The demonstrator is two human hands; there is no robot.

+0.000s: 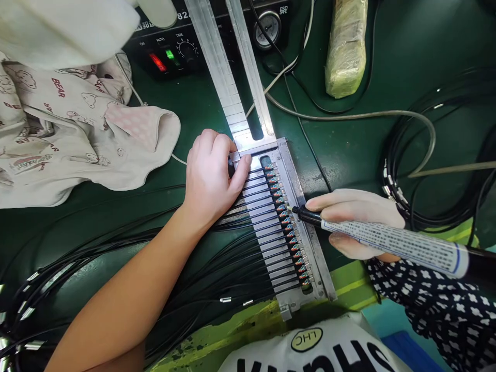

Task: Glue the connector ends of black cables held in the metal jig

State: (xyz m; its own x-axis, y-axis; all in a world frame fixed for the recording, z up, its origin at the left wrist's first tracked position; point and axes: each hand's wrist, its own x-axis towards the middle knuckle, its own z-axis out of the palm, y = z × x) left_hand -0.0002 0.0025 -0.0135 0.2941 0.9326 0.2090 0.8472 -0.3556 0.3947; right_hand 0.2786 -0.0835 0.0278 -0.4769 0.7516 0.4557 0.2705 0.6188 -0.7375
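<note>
A metal comb fixture lies on the green bench and holds several black cables side by side, their stripped coloured wire ends in a row. My left hand rests on the cables at the fixture's far end, fingers curled and pressing down. My right hand grips a pen-like tool with a printed label. Its dark tip touches the wire ends near the middle of the row.
Two metal rails run back to a black control box with red and green lights. A bear-print cloth lies at left, a wrapped block at the back, coiled black cables at right and more cables at lower left.
</note>
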